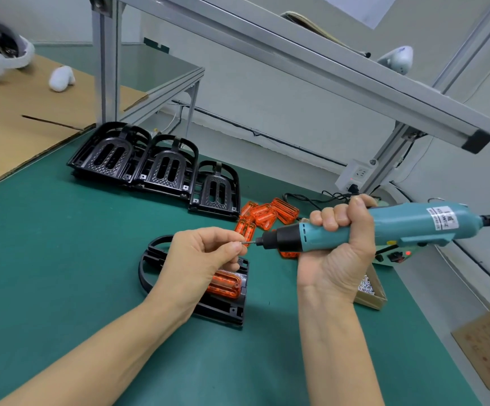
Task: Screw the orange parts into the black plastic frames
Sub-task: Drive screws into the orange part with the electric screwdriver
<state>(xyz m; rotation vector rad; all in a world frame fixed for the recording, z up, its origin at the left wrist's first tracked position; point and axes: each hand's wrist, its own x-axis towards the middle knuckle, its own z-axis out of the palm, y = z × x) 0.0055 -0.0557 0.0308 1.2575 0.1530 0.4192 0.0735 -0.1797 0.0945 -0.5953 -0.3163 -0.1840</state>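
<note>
Your right hand [340, 244] grips the teal electric screwdriver [384, 227]; your left hand [200, 256] pinches what looks like a small screw at its bit, above the black plastic frame [226, 309] holding a translucent orange insert [224, 284].

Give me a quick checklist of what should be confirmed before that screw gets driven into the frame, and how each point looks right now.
1. Screw on the bit: the left hand pinches a screw at the tip of the electric screwdriver; whether it is seated, cannot tell.
2. Tool grip: the right hand wraps the screwdriver firmly: ok.
3. Orange part lying in the black frame: ok.
4. Tool lined up over a screw hole: not ok; it lies roughly level above the frame.
5. Frame held steady: not ok; neither hand touches it.
6. Spare screws in the box: ok.
</note>
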